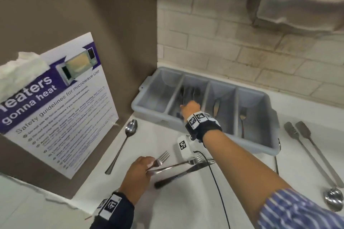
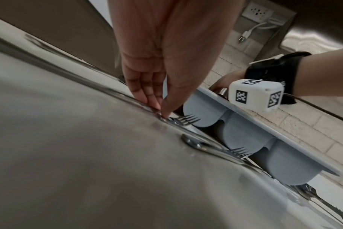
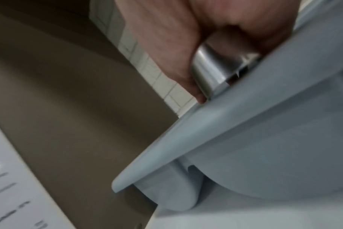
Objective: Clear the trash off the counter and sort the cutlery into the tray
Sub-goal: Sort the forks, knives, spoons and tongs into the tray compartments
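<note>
A grey four-compartment cutlery tray (image 1: 158, 118) stands at the back of the white counter (image 1: 141, 143). My right hand (image 1: 186, 106) reaches into the second compartment from the left and grips metal cutlery handles (image 3: 211, 68) over the tray rim (image 3: 186, 131); dark cutlery (image 1: 188, 92) lies there. A knife (image 1: 216, 107) lies in the third compartment, a fork (image 1: 242, 117) in the fourth. My left hand (image 1: 151, 165) pinches the neck of a fork (image 1: 163, 155) on the counter. Beside it lie a second fork (image 1: 186, 162) and a knife (image 1: 178, 174).
A spoon (image 1: 128, 135) lies left of the tray near a brown wall with a microwave poster (image 1: 61, 102). Two long flat utensils (image 1: 299, 135) and a ladle-like spoon (image 1: 334, 198) lie at the right. Crumpled white paper (image 1: 20, 70) shows at the left edge.
</note>
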A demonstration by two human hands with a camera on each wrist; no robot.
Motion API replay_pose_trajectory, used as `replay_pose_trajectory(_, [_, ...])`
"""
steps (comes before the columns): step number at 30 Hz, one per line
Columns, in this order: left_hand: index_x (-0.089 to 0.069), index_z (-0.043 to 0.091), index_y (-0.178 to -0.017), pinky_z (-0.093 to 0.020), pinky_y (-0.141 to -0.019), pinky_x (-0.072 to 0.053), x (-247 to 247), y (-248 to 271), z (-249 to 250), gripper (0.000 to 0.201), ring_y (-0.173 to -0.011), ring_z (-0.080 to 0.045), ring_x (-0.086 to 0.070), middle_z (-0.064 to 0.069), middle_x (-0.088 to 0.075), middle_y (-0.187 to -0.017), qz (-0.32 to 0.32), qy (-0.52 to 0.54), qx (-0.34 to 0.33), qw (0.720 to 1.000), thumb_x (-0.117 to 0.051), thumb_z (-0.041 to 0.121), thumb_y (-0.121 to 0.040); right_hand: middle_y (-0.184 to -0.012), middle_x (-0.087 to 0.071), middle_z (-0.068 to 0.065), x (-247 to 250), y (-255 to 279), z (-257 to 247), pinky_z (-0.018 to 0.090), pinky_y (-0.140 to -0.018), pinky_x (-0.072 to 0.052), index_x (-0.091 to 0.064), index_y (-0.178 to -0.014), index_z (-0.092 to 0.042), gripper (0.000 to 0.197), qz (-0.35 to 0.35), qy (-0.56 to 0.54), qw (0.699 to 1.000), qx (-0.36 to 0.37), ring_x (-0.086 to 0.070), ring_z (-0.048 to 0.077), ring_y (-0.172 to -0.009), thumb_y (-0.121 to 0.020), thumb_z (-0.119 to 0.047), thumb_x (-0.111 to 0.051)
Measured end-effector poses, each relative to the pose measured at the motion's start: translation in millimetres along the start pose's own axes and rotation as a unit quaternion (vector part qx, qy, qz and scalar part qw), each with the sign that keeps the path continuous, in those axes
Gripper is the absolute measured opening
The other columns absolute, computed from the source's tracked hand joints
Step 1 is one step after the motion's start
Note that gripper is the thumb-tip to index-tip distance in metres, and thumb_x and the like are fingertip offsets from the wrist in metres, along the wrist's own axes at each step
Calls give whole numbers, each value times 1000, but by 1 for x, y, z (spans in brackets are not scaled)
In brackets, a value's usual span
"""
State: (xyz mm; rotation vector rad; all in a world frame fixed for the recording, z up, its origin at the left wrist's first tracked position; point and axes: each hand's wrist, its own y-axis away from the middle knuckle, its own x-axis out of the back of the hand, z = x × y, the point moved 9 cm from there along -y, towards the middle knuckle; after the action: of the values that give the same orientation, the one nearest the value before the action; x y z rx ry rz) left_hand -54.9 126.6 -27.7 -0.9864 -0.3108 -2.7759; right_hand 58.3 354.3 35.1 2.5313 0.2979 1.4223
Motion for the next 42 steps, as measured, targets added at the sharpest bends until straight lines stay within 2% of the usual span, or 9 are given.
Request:
replay_pose_trajectory(4, [-66, 19, -100, 2, -73, -38, 0, -3, -3, 33, -86, -1, -58, 4, -66, -97, 8, -26, -2, 1000, -42, 0, -87, -135, -52, 20, -7, -18, 5, 37, -105, -40, -48, -128, 4, 45, -43, 21, 999, -20, -49, 33, -125, -96, -27, -43])
replay_pose_trajectory(9, [-54, 11, -123, -17, -86, -43, 5, -2, -15, 33, -96, -16, -58, -8, -65, -110, 7, -102, 49, 994, -47, 8, -90, -154, -14, 25, -23, -21, 10, 47, -116, -20, -16, -147, -4, 77, -22, 95, 995, 20, -18, 40, -141, -89, -41, -51])
replay_pose_trajectory(17, [-44, 23, -77, -17, -56, -34, 7, -1, -15, 19, -81, -18, -61, 3, -57, -78, -47, -157, 36, 986, -40, 18, -96, -152, -28, 11, 48, 74, 35, 48, -119, 4, -49, -131, -15, 44, 138, -38, 965, 220, -13, 27, -145, -88, -21, -55])
replay_pose_trajectory(26, [-55, 31, -92, -18, -50, -37, -5, -2, 160, 9, -51, -5, -50, 8, -59, -75, -77, 53, -101, 990, -48, 26, -92, -120, -58, 10, 72, 196, 249, 44, -92, -48, -64, -107, -16, 31, 243, -3, 970, 2, -58, 31, -107, -76, -24, -66])
replay_pose_trajectory(30, [-56, 22, -118, -40, -74, -52, -70, -38, 244, 29, -82, -34, -57, -14, -64, -96, -107, 132, -133, 976, -42, 12, -94, -115, -48, 4, 57, 218, 298, 37, -89, -51, -61, -109, -14, 39, 173, -46, 977, -111, -59, 25, -99, -74, -24, -73])
replay_pose_trajectory(32, [-49, 9, -129, -21, -92, -45, -111, -64, 276, 38, -102, -31, -54, -17, -57, -111, -107, 137, -149, 973, -38, 1, -93, -115, -46, 4, 47, 223, 315, 31, -87, -50, -56, -116, -11, 45, 120, -51, 979, -155, -60, 25, -96, -76, -22, -72])
replay_pose_trajectory(33, [-46, 5, -131, -11, -87, -43, -132, -77, 289, 43, -104, -26, -52, -15, -54, -112, -116, 139, -141, 973, -36, -6, -91, -117, -47, 6, 43, 225, 323, 26, -85, -49, -54, -119, -11, 46, 102, -55, 978, -172, -59, 23, -94, -78, -22, -70])
replay_pose_trajectory(39, [-46, -6, -128, -33, -90, -47, -220, -140, 291, 39, -120, -39, -50, -26, -48, -137, -211, -72, -53, 973, -36, -5, -90, -95, -52, 1, 50, 223, 345, 22, -80, -47, -59, -84, -19, 8, 84, -110, 967, -214, -52, 13, -80, -81, -15, -65])
replay_pose_trajectory(42, [-36, -10, -133, -22, -61, -46, -232, -144, 276, 40, -100, -35, -58, -26, -48, -136, -236, -93, -10, 967, -32, -2, -94, -81, -54, 1, 47, 216, 351, 20, -64, -46, -46, -60, -23, 26, 70, -132, 962, -229, -54, 18, -69, -77, -13, -64])
